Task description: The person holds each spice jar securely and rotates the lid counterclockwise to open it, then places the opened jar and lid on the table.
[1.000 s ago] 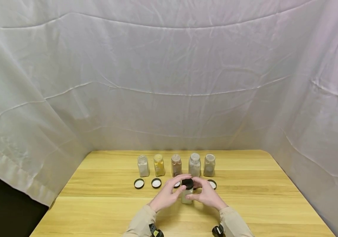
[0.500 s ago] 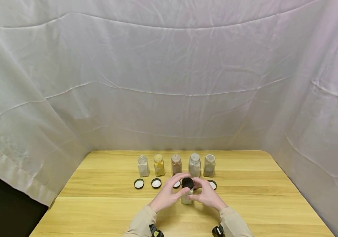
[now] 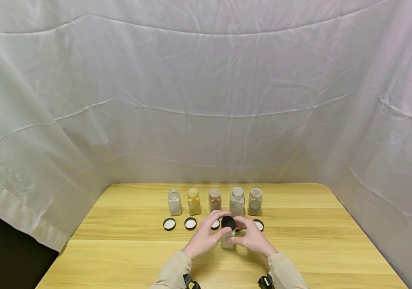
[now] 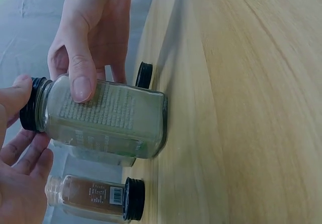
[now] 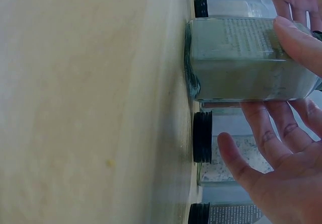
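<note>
Between my hands stands a square glass spice jar [image 3: 227,243] of pale greenish powder, its base on the table. My left hand [image 3: 206,237] pinches the black lid [image 3: 228,223] at its top, thumb on the near side and fingers on the far side. In the left wrist view the lid [image 4: 32,104] sits at the jar's mouth, with glass threads showing below it. My right hand [image 3: 250,237] holds the jar's body; its thumb presses the printed face in the left wrist view. The little finger of my right hand [image 5: 282,171] stands away from the glass in the right wrist view.
Behind my hands stands a row of lidless jars, including a yellow-powder jar [image 3: 193,202], a brown-powder jar [image 3: 214,201] and a grey-powder jar [image 3: 254,202]. Black lids with white liners, such as the leftmost lid [image 3: 169,224], lie before them. Grey cloth [image 3: 206,140] hangs behind the wooden table [image 3: 119,257].
The left fingers and thumb have shifted slightly around the lid, which appears a little higher. The right hand and the jar's body have stayed in place.
</note>
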`<state>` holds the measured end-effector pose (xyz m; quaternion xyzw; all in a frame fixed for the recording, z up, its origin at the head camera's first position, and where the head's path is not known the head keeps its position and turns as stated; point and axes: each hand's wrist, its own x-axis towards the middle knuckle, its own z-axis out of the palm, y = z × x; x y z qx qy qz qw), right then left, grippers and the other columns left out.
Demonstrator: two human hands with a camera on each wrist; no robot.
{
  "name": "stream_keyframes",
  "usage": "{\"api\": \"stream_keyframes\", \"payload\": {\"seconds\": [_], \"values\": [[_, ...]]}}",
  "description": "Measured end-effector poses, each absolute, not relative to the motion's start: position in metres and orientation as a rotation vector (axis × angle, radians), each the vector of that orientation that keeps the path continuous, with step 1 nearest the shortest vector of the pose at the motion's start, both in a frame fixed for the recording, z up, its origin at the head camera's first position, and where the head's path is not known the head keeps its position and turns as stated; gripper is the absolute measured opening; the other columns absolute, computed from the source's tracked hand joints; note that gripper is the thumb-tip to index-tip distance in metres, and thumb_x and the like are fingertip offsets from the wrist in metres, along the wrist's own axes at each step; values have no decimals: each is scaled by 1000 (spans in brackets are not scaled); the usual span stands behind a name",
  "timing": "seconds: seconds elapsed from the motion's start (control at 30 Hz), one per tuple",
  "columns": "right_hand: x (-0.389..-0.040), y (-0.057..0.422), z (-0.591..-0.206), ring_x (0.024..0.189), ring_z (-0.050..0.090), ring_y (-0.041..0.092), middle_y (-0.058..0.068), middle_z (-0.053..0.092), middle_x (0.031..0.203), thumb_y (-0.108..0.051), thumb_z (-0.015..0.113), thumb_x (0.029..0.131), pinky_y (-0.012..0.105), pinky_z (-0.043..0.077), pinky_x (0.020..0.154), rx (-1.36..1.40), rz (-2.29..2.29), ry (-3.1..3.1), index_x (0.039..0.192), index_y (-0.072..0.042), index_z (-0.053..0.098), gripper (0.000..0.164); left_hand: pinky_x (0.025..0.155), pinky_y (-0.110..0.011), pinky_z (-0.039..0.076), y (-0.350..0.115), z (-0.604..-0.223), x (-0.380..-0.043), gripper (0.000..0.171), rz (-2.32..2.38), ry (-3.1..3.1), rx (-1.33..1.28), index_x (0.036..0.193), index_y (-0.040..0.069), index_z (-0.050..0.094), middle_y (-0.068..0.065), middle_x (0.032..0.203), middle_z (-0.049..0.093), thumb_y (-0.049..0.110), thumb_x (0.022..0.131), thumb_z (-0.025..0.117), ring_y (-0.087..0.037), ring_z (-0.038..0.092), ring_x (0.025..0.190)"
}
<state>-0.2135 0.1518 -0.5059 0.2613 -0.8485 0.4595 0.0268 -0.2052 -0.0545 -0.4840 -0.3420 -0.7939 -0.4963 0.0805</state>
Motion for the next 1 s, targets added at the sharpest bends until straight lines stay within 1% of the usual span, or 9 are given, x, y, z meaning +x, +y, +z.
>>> {"api": "stream_keyframes", "payload": {"seconds": [0.2, 0.3, 0.37, 0.47, 0.57, 0.67, 0.77, 0.87, 1.0], "values": [[-213, 152, -506, 93, 69, 18, 8, 74, 108, -23, 86, 79, 41, 60, 86, 801, 1415, -2630, 119, -6, 66, 48, 114, -49, 45, -56, -485, -206, 47, -1482, -2420, -1035, 142, 20, 54, -9, 143, 59, 28, 97, 67, -26, 57, 133], [-214, 152, -507, 94, 70, 18, 8, 74, 108, -23, 86, 79, 40, 60, 87, 796, 1403, -2635, 120, -6, 66, 49, 118, -49, 42, -58, -486, -206, 48, -1492, -2423, -1105, 145, 18, 51, -12, 150, 54, 24, 99, 64, -29, 52, 139], [-214, 152, -508, 94, 70, 19, 8, 74, 109, -23, 86, 79, 41, 60, 87, 794, 1399, -2633, 120, -5, 66, 50, 118, -48, 42, -58, -486, -207, 46, -1508, -2401, -1162, 146, 15, 50, -13, 151, 53, 20, 101, 60, -31, 51, 140], [-214, 152, -508, 94, 70, 19, 9, 73, 109, -23, 87, 78, 42, 60, 87, 791, 1398, -2630, 121, -5, 65, 51, 116, -44, 45, -58, -486, -207, 44, -1519, -2369, -1197, 145, 13, 51, -13, 148, 55, 15, 102, 58, -31, 53, 137], [-214, 152, -509, 94, 70, 19, 9, 74, 109, -23, 87, 78, 42, 60, 87, 799, 1401, -2625, 121, -5, 65, 51, 113, -40, 48, -57, -486, -208, 44, -1479, -2364, -1149, 142, 15, 54, -10, 142, 61, 17, 99, 62, -27, 58, 131], [-215, 152, -509, 94, 70, 18, 9, 74, 109, -23, 86, 79, 41, 60, 87, 810, 1402, -2622, 121, -6, 66, 50, 112, -41, 48, -55, -486, -209, 45, -1433, -2373, -1082, 139, 17, 57, -8, 136, 63, 21, 96, 68, -24, 60, 127], [-215, 152, -509, 94, 70, 18, 9, 75, 108, -22, 86, 79, 41, 60, 88, 817, 1393, -2619, 121, -5, 65, 50, 114, -45, 46, -56, -486, -208, 49, -1438, -2393, -1057, 139, 19, 56, -8, 138, 62, 25, 94, 72, -23, 58, 131], [-215, 153, -509, 94, 70, 18, 9, 75, 108, -21, 86, 79, 41, 59, 89, 811, 1386, -2619, 122, -5, 65, 50, 118, -48, 42, -57, -485, -207, 49, -1465, -2422, -1085, 142, 19, 54, -7, 146, 57, 26, 96, 69, -26, 53, 137], [-215, 153, -509, 95, 70, 20, 10, 75, 111, -22, 86, 78, 44, 59, 89, 795, 1397, -2625, 123, -5, 65, 53, 121, -50, 38, -59, -484, -206, 44, -1516, -2430, -1180, 145, 15, 49, -13, 155, 48, 20, 102, 58, -32, 45, 144]]}}
